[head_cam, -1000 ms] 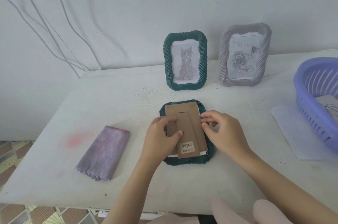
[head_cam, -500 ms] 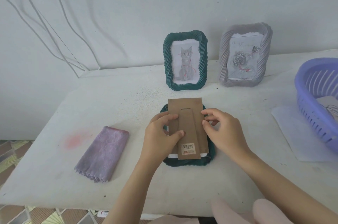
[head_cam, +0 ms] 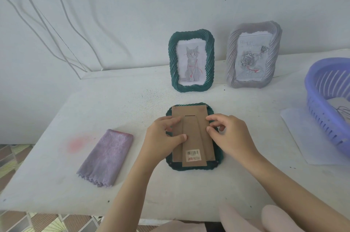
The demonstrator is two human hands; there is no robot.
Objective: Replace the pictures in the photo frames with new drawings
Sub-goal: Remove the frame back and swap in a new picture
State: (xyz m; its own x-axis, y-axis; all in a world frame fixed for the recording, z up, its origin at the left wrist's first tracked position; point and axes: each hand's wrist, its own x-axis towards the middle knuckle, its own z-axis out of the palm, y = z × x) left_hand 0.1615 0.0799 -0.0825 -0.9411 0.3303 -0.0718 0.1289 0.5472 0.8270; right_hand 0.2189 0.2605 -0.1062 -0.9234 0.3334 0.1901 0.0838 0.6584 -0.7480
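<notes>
Your left hand [head_cam: 161, 141] sits on the left side of the cardboard backing [head_cam: 191, 112]; forearm runs up from the bottom edge; fingers curled over the backing's left edge, thumb laid flat across onto the stand flap [head_cam: 195, 142]; it grips the backing. Your right hand [head_cam: 231, 137] is at the right edge, palm down, wrist angled in from lower right; index finger and thumb bent and pinching that edge, other fingers curled behind. The backing lies on the face-down green frame [head_cam: 193, 168], flat on the white table [head_cam: 189, 194] at centre front; barcode sticker [head_cam: 193, 155] near its lower end. Standing at the back: a cat frame [head_cam: 171, 57] and, just beside it on the right, a grey rose frame [head_cam: 232, 55]. Folded purple cloth [head_cam: 106, 158] well to the left; purple basket [head_cam: 325, 114] at far right on a paper sheet [head_cam: 306, 141].
</notes>
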